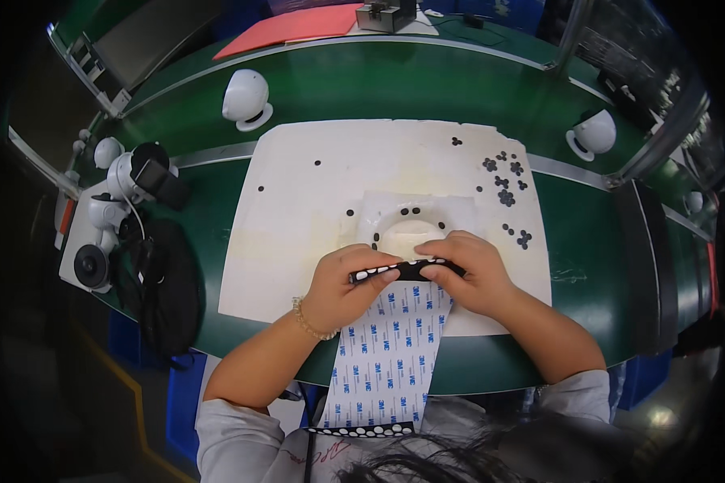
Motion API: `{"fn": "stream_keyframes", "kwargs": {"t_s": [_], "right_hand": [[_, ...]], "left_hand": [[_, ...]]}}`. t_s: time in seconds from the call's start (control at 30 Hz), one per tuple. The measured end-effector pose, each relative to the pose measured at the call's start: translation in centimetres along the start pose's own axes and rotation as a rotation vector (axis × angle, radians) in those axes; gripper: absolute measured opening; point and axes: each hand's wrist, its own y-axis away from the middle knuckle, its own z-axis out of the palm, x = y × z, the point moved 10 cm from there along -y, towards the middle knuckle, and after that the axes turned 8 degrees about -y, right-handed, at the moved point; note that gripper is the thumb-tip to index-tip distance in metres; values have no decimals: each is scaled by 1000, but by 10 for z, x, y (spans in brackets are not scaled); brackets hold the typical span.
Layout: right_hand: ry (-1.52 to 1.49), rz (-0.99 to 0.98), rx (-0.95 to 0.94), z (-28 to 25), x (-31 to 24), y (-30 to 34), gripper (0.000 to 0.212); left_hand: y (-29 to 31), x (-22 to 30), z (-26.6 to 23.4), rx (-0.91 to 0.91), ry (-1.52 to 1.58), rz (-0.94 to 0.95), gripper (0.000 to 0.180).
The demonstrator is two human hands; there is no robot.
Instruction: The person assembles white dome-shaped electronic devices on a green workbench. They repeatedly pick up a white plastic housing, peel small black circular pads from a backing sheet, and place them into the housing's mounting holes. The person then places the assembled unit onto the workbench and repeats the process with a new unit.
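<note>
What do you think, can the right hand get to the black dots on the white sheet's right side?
Probably yes: nothing blocks the white sheet between the right hand and the black dots. But it's pinching the black strip, so it might need to let go.

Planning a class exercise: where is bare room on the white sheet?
Bare: the white sheet between its left edge and the left hand, and its top middle, left of the black dot clusters. Crowded: upper right; centre, around the black strip.
</note>
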Motion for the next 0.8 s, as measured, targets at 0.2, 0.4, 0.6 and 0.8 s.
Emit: {"fn": "stream_keyframes", "kwargs": {"t_s": [0.2, 0.4, 0.6, 0.8], "right_hand": [[-17, -32, 9, -2, -7, 3, 11], [0, 25, -84, 1, -14, 0, 14], [-234, 274, 10, -5, 10, 16, 22], [-227, 318, 3, -3, 11, 20, 19]], "left_hand": [[3, 2, 2, -57, 2, 1, 16], [2, 4, 2, -97, 16, -68, 17], [13, -11, -5, 22, 83, -209, 12], [20, -20, -6, -12, 115, -298, 11]]}}
